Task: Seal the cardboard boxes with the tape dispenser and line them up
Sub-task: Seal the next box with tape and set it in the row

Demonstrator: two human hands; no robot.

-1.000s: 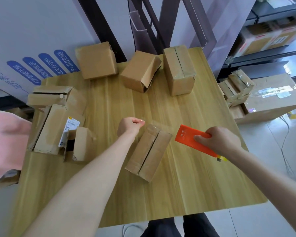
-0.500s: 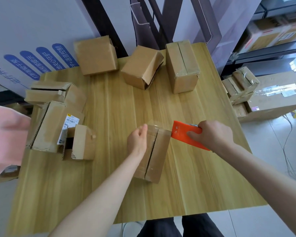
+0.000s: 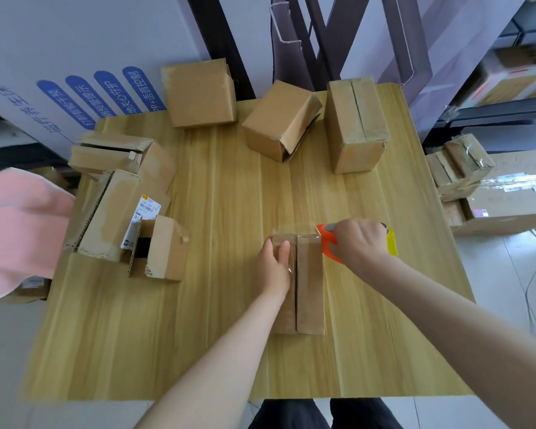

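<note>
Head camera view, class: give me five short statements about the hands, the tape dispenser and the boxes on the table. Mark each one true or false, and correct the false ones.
1. The right hand grips the orange tape dispenser. True.
2. The left hand rests on top of the middle box. True.
3. The tape dispenser is at the near end of the middle box. False: it is at the far end.
4. The labelled box lies on the right side of the table. False: it lies on the left side.
5. Both hands hold the tape dispenser. False: only the right hand does.
</note>
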